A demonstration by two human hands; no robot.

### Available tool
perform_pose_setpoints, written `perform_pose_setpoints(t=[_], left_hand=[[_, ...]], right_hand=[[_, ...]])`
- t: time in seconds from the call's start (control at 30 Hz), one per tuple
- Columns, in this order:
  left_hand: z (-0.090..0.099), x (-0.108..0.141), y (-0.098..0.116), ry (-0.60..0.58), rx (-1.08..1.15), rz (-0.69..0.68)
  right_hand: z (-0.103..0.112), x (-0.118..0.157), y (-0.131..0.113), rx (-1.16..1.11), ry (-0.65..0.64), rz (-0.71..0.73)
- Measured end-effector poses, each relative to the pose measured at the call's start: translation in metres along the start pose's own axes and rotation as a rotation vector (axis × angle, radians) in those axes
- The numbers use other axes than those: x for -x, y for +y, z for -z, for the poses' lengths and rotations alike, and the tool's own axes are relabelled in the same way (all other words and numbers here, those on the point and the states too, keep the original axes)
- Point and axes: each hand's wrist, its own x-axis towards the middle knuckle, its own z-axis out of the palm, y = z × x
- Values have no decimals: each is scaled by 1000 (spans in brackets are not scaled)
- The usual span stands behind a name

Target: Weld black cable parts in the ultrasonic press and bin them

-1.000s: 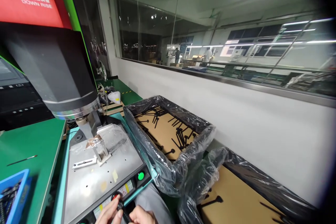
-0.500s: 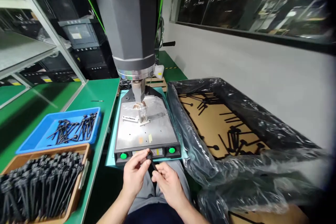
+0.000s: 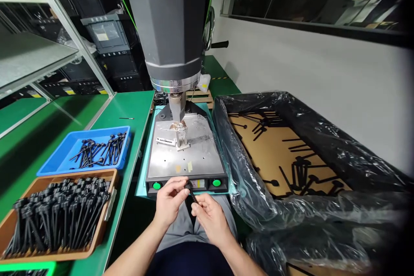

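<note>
My left hand (image 3: 170, 200) pinches the upper end of a thin black part (image 3: 193, 194), just in front of the machine's front panel. Lower down on the same part, the fingers of my right hand (image 3: 208, 215) are closed round its other end. The part slants between both hands, above my lap. Beyond them lies the metal base plate (image 3: 171, 161), which carries a small pale fixture (image 3: 183, 144) under the tip of the grey press head (image 3: 174, 30). A green button (image 3: 157, 185) sits left of my hands and another (image 3: 216, 182) to their right.
On the green table at left are a blue tray (image 3: 48, 161) and a brown tray (image 3: 108, 181), both with several black parts. A large box lined with black plastic (image 3: 239, 177) stands at right, holding more. A grey shelf (image 3: 35, 58) is at upper left.
The view has shifted, so the machine and box appear farther right, and a green tray edge shows at lower left. Both hands still hold the black part.
</note>
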Motion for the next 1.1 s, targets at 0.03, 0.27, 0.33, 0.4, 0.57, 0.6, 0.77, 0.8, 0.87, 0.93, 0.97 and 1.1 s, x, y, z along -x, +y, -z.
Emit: perform_pose_setpoints(t=[0.03,0.27,0.33,0.4,0.57,0.6,0.77,0.8,0.87,0.93,0.97,1.1], left_hand=[[1,-3,0,-13,60,30],[7,-17,7,-50,362,381],[6,-17,8,-21,413,401],[4,-15,8,7,460,410],[-1,-12,6,69,515,422],[-2,-12,6,78,518,427],[-4,-13,6,106,516,407],[-4,-14,5,102,509,396],[0,-16,4,75,470,373],[5,-19,3,34,387,342],[7,-21,2,14,340,325],[16,-25,0,-56,252,304]], right_hand=[[2,-1,0,63,7,41],[4,-4,6,202,13,80],[3,-4,9,195,6,82],[1,-4,11,178,7,91],[0,-6,12,152,10,128],[0,-7,11,174,18,137],[-2,-9,8,337,76,206],[-3,-9,8,342,80,208],[-4,-10,11,301,69,189],[-5,-12,14,221,48,152],[-5,-12,15,175,39,129],[-6,-15,18,-69,-29,-23]])
